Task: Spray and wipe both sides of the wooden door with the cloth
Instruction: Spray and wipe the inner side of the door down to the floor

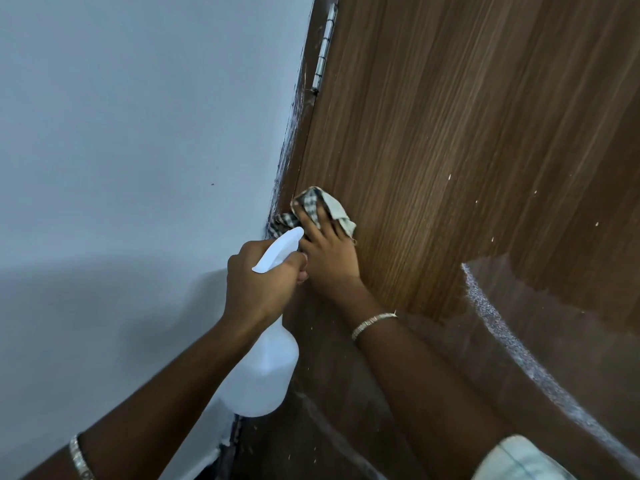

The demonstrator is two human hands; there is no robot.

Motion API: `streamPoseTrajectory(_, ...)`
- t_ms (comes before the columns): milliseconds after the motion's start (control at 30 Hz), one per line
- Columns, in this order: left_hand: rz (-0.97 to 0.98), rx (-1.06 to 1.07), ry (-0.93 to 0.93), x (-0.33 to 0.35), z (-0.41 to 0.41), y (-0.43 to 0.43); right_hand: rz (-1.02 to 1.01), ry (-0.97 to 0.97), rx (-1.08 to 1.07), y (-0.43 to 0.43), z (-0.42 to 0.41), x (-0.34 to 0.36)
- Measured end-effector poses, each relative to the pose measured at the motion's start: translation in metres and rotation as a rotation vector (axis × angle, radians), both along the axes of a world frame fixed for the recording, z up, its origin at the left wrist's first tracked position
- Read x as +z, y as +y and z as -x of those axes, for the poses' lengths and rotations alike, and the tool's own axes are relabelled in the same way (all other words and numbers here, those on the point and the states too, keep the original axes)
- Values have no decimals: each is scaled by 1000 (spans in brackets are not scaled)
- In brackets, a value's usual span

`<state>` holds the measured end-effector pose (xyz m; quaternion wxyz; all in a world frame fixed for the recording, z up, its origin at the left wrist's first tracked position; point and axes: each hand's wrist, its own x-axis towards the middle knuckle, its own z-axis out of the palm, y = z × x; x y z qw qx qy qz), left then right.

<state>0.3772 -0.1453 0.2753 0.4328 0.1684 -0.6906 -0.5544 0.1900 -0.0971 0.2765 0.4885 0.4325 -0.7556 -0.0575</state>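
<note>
1. Indoors, the right hand [329, 258] presses a checked cloth [311, 202] with straight fingers against the wooden door [467, 133], near its hinged edge.
2. Left hand [256, 282] grips a white spray bottle [263, 368] by the neck, just beside the right.

Head-worn view; faces door [450, 140] close up.
</note>
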Motion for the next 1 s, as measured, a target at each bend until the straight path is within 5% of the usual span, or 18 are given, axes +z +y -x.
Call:
streamPoseTrajectory(167, -29, -14, 23, -4, -1, 6, -38, 54, 22, 24, 7, 5)
streamPoseTrajectory(467, -55, -68, 35, -2, -3, 8, 163, 52, -245, 189, -44, -12)
streamPoseTrajectory(833, -28, -77, 57, 12, 0, 24, 64, 129, -65, 40, 3, 51)
streamPoseTrajectory(1000, -52, -103, 70, 12, 1, 26, 43, 104, -83, 75, -3, 48)
